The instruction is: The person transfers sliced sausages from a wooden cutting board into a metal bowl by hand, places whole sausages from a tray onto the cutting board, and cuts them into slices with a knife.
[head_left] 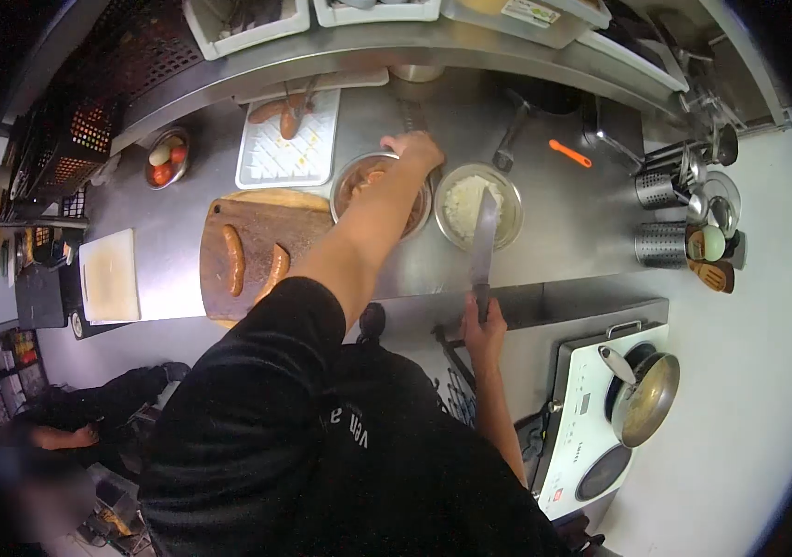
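My right hand (484,325) is closed around the handle of a large knife (484,243). Its blade tip reaches over a metal bowl (514,223) of chopped white food (463,206). My left arm stretches across another metal bowl (336,197) that holds reddish-brown pieces, partly hidden by the forearm. At that bowl's far rim, my left hand (414,148) has its fingers curled over the edge. Two sausages (233,260) lie on a brown wooden cutting board (261,227), one partly covered by my sleeve.
A white tray (270,167) holds sausages and tongs (301,97). Left of it stands a bowl with tomatoes (162,174). An orange-handled tool (570,153) lies at the right, near utensil holders (660,243). A frying pan (646,408) sits on the cooktop (567,464). Another person is at lower left.
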Tool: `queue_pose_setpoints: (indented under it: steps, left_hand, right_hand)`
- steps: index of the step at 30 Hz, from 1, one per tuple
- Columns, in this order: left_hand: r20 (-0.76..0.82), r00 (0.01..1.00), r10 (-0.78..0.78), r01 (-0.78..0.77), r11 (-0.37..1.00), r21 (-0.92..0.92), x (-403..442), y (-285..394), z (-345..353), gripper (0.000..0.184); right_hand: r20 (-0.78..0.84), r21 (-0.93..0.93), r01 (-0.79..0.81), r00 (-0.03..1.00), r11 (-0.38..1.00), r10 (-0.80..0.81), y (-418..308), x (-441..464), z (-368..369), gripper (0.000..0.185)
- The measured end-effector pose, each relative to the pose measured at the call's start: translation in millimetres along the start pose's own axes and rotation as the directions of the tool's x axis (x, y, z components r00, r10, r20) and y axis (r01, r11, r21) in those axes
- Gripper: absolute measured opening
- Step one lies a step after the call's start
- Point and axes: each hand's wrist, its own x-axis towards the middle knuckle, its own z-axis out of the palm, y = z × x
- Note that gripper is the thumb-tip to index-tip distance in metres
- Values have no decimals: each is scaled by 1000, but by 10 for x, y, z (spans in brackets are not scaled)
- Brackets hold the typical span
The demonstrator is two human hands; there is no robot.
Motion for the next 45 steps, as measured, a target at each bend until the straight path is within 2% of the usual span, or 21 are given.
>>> queue_pose_setpoints:
  steps: [2, 4, 6, 9, 12, 14, 16, 18, 20, 24, 27, 29, 30, 32, 33, 35, 37, 39, 41, 43, 45]
  left_hand:
    - [-6, 1000, 1, -2, 978, -211, -12, 36, -109, 49]
    - [-86, 996, -10, -4, 988, -155, 153, 131, -30, 48]
    - [-169, 985, -19, 0, 994, -113, 234, 147, 71, 46]
    - [-62, 998, -2, 3, 1000, 18, 256, 151, 40, 46]
    - [-129, 986, -102, 86, 989, -119, 156, 121, 208, 47]
    - [-211, 977, 38, -64, 991, -121, 405, 154, 369, 57]
    - [-210, 978, 1, -49, 974, -222, 243, 233, 314, 58]
    - [-202, 979, -32, -34, 948, -318, 64, 288, 298, 60]
    - [-228, 947, -224, 34, 779, -626, -23, 308, 291, 55]
    - [-149, 899, -412, 112, 545, -831, -30, 410, 352, 59]
    - [-130, 982, -137, -14, 635, -772, -33, 362, 424, 44]
    - [-131, 953, -275, -33, 335, -942, -55, 388, 498, 31]
    - [-210, 939, -271, -83, 416, -905, 16, 437, 524, 30]
    - [-163, 959, -233, -85, 313, -946, -28, 351, 445, 32]
    - [-53, 982, -179, -32, 118, -993, -215, 298, 284, 35]
    - [-4, 993, -117, -1, 20, -1000, -812, 43, -81, 43]
    - [-218, 976, 6, -217, -56, -975, -983, -199, 48, 50]
    - [-236, 963, 131, -224, -100, -969, -1525, -658, -72, 45]
    - [-621, 782, 61, -589, 400, -702, -1604, -1135, 244, 38]
    - [-686, 726, -54, -596, 449, -666, -2083, -1745, 365, 35]
    - [-646, 759, -83, -534, 488, -691, -2506, -2480, 513, 39]
  right_hand:
    - [11, -7, -56, 998, 998, 56, -30, -48, -38, 22]
    - [56, 278, -213, 977, 937, 206, -457, -30, -138, 22]
    - [50, 263, -204, 979, 943, 198, -426, -3, -105, 22]
    - [23, 248, -154, 988, 957, 154, -447, 110, -64, 20]
    - [33, 222, -202, 979, 954, 200, -600, 205, -43, 18]
    - [51, 196, -246, 969, 949, 241, -589, 337, 18, 17]
    - [22, 388, -190, 980, 902, 197, -501, 453, 91, 18]
    - [31, 389, -195, 979, 900, 199, -531, 474, 59, 19]
    - [41, 390, -197, 980, 899, 197, -517, 524, 62, 21]
    - [1, 385, -108, 993, 917, 116, -306, 666, 123, 26]
    - [1, 432, -106, 993, 895, 118, -348, 712, 126, 30]
    - [-3, 443, -153, 985, 883, 172, -319, 747, 90, 33]
    - [12, 421, -169, 984, 891, 180, -279, 785, 58, 34]
    - [31, 408, -146, 989, 901, 146, -287, 809, 34, 35]
    - [19, 398, -123, 992, 909, 125, -295, 834, 23, 35]
    - [9, 413, -117, 992, 903, 125, -305, 883, 36, 36]
    - [-25, 354, -122, 990, 927, 140, -288, 935, 39, 37]
    - [-8, 283, -111, 993, 953, 118, -328, 858, 31, 37]
    - [-1, 315, -139, 989, 939, 147, -526, 770, -13, 36]
    - [-1, 404, -97, 994, 910, 107, -841, 574, 106, 34]
    - [21, 470, -38, 999, 882, 32, -858, 461, 287, 30]
